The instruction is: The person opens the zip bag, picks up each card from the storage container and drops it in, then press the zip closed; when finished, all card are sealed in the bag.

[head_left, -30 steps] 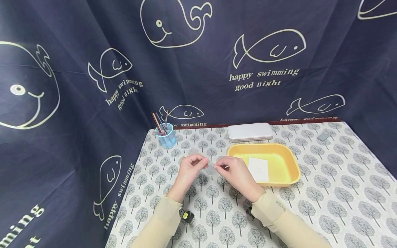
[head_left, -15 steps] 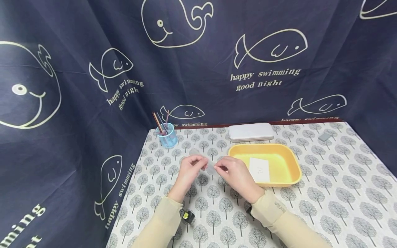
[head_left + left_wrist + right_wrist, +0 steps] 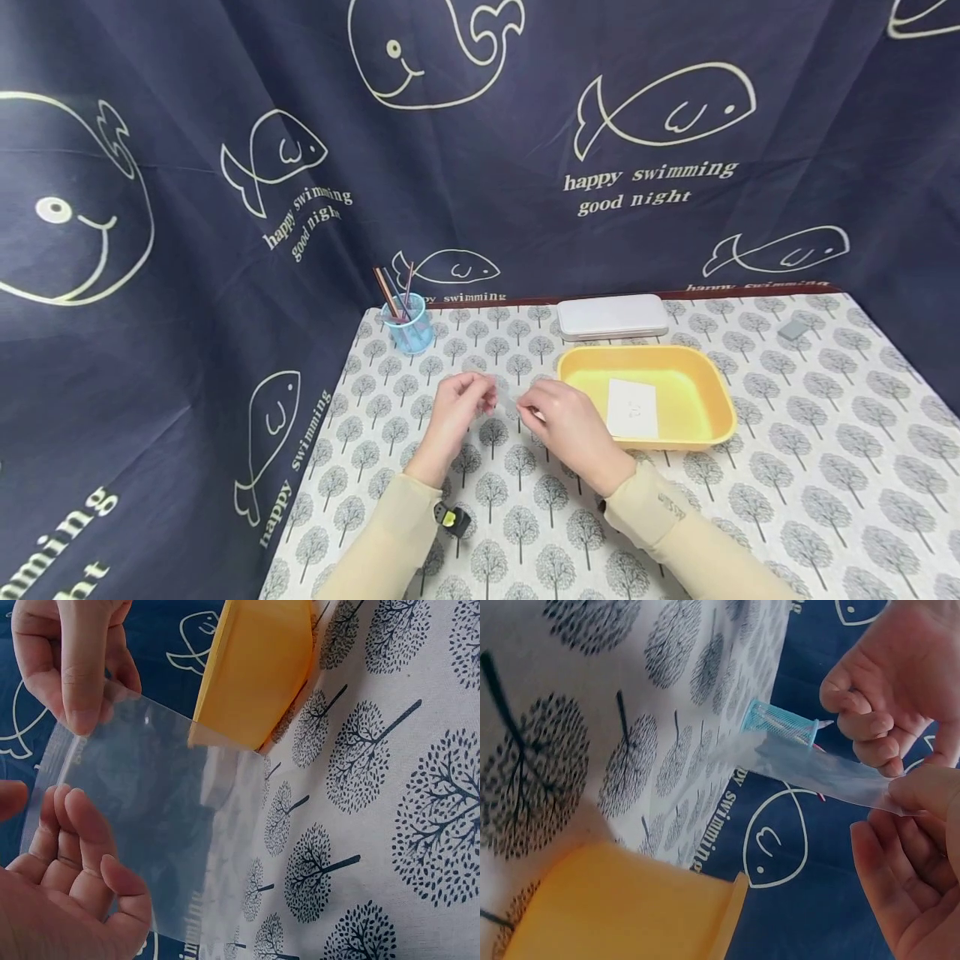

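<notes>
A clear plastic zip bag (image 3: 165,802) hangs between the two hands, thin and see-through, with a seal line near its upper edge. In the head view it shows only as a faint sheen (image 3: 508,402). The right hand (image 3: 570,425) pinches one corner between thumb and fingers, seen closely in the right wrist view. The left hand (image 3: 457,417) has curled fingers at the same sealed edge; its fingertips (image 3: 67,799) overlap the seal strip in the left wrist view. No contents show inside the bag.
Right of the hands stands a yellow tub (image 3: 708,367) with a white paper slip (image 3: 632,408) in it. Behind it lies a pale case (image 3: 612,317). A blue mesh cup (image 3: 412,332) of pencils stands back left, a small grey block (image 3: 795,327) back right.
Both hands keep about the same place and their hold on the bag, with slight finger movement. The bag's visible part tilts a little differently. The head view has shifted slightly.
</notes>
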Tool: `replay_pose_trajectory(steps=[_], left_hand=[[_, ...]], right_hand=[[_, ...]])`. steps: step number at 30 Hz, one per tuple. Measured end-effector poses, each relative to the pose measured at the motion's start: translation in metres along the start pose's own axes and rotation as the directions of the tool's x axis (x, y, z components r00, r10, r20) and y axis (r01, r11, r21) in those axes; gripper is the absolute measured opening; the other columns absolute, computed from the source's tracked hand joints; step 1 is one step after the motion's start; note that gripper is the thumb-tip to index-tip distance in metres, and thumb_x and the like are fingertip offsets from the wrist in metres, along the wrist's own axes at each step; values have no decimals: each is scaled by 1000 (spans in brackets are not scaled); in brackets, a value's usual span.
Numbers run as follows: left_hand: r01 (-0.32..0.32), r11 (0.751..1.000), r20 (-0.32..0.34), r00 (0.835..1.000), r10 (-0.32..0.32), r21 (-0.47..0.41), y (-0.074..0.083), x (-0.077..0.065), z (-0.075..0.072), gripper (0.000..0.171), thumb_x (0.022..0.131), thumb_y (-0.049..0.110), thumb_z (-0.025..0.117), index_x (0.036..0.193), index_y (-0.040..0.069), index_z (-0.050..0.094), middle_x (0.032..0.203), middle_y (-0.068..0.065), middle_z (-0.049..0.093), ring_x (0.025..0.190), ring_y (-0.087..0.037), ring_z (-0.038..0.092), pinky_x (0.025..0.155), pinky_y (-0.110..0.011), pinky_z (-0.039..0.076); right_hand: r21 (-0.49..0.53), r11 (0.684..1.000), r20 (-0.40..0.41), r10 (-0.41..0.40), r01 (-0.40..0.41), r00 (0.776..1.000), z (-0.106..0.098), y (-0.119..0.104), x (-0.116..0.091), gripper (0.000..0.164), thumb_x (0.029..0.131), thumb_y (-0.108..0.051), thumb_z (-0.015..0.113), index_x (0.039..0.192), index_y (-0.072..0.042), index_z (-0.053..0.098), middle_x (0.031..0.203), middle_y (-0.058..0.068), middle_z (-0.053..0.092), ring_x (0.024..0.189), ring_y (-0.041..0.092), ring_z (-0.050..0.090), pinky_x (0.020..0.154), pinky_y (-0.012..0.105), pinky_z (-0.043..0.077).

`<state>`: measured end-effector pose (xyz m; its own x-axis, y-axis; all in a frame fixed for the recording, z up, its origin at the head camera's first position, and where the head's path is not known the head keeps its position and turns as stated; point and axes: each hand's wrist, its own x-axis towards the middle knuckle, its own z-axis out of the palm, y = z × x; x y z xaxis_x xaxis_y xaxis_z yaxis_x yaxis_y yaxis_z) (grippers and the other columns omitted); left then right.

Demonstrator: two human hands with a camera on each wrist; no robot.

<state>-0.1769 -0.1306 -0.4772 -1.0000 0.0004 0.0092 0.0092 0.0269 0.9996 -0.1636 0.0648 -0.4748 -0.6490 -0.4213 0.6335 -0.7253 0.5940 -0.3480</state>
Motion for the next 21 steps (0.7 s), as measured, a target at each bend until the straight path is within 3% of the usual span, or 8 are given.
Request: replay_pose_trajectory(steps=[6, 21], left_hand=[[-19, 1000, -3, 1000, 19, 2, -1, 0, -1, 33, 102, 25, 70, 90, -5, 71, 81, -9, 70, 66, -17, 62, 65, -24, 51], [-118, 993, 26, 993, 118, 21, -5, 2, -5, 30, 103, 25, 68, 95, -3, 73, 84, -7, 73, 70, -15, 65, 70, -31, 52]], right_hand=[[48, 998, -5, 51, -50, 999, -4, -2, 0, 8, 87, -6, 83, 90, -9, 76, 84, -3, 71, 76, 12, 68, 71, 27, 60], [182, 972, 9, 149, -148, 989, -6, 0, -2, 6, 91, -8, 80, 88, -12, 77, 85, -7, 72, 76, 5, 67, 72, 23, 59]])
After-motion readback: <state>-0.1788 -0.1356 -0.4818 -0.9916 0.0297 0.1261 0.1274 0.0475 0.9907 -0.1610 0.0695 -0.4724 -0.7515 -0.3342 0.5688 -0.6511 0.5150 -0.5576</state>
